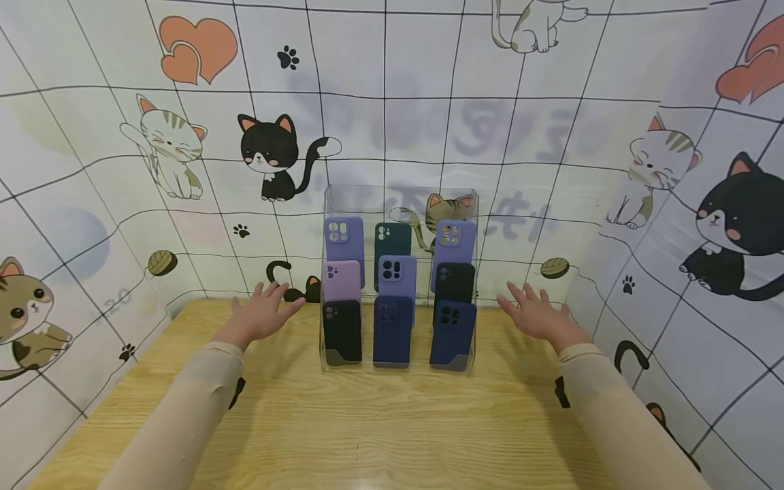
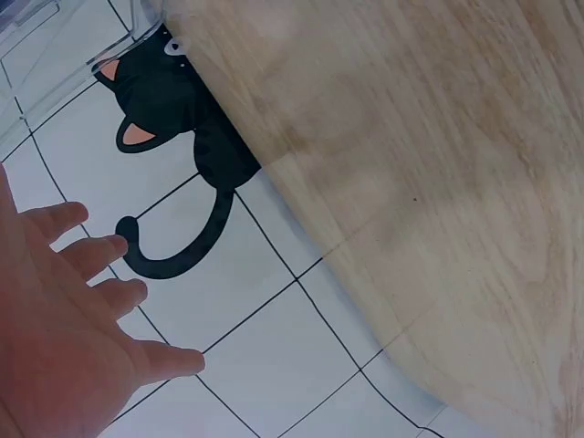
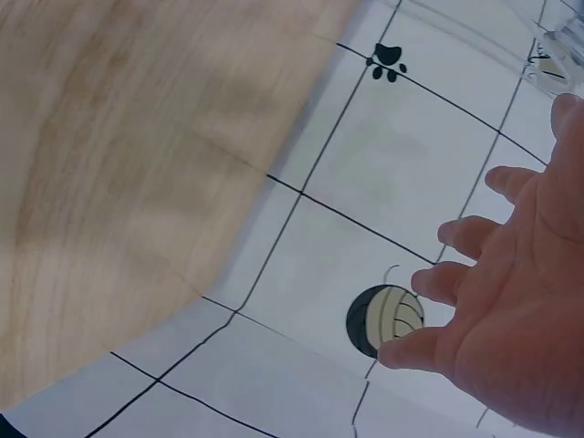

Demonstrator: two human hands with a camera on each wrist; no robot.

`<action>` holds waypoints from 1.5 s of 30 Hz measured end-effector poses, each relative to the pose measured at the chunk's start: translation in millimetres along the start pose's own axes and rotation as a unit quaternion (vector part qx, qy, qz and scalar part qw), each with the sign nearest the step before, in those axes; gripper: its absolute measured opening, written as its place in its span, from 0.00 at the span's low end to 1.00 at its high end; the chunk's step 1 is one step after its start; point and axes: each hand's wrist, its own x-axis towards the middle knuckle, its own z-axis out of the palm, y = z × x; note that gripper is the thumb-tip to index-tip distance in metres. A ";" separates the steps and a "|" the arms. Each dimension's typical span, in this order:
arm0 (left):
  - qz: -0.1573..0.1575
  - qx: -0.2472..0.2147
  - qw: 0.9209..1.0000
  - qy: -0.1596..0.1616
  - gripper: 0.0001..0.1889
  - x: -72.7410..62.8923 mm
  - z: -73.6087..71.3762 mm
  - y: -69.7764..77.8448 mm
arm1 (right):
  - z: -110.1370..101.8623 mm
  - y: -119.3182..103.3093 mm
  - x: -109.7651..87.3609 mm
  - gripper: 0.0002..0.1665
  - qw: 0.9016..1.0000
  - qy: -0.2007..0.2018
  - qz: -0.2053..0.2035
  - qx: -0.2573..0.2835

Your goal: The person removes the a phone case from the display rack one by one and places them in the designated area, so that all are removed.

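1. Phone cases [image 1: 397,275], nine, stand in three columns at the centre of the head frame, in a clear rack [image 1: 343,199]. Front cases overlap those behind, so the lower parts of the upper two rows are largely hidden.
2. Colours: top row lavender, dark green, lavender; middle row lilac, periwinkle, black; bottom row black, navy, navy. Camera cutouts on the dark ones are hard to make out.
3. Rack walls are transparent; their outline is faint against the patterned backdrop [image 1: 386,129]. Rack edges also show, cut off, at upper left of the left wrist view and upper right of the right wrist view.
4. Left hand [image 1: 257,316], left of the rack: released, fingers spread. Cut off by the left edge of its wrist view.
5. Right hand [image 1: 539,316], right of the rack: likewise released, fingers spread; cropped by the right edge of its wrist view. Cannot tell whether either hand touches the wooden table [image 1: 343,435].
6. Beige sleeves [image 1: 177,415] run out at the bottom of the head frame; a dark piece beside each is partly hidden.
7. Pale lettering on the backdrop, right of centre: too faint to read.
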 end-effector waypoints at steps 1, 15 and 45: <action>0.000 0.000 1.000 -0.002 0.51 -0.4 -1.1 0.6 | -1.5 -1.7 -0.4 0.55 1.000 0.000 -0.001 -0.001; 0.041 -0.094 0.994 -0.025 0.48 -5.3 -7.4 18.8 | -6.9 -33.7 -12.5 0.53 0.998 0.011 -0.051 0.030; 0.038 -0.216 0.965 -0.143 0.61 -6.7 75.6 34.2 | 91.0 -29.3 1.0 0.68 0.975 -0.117 -0.094 0.162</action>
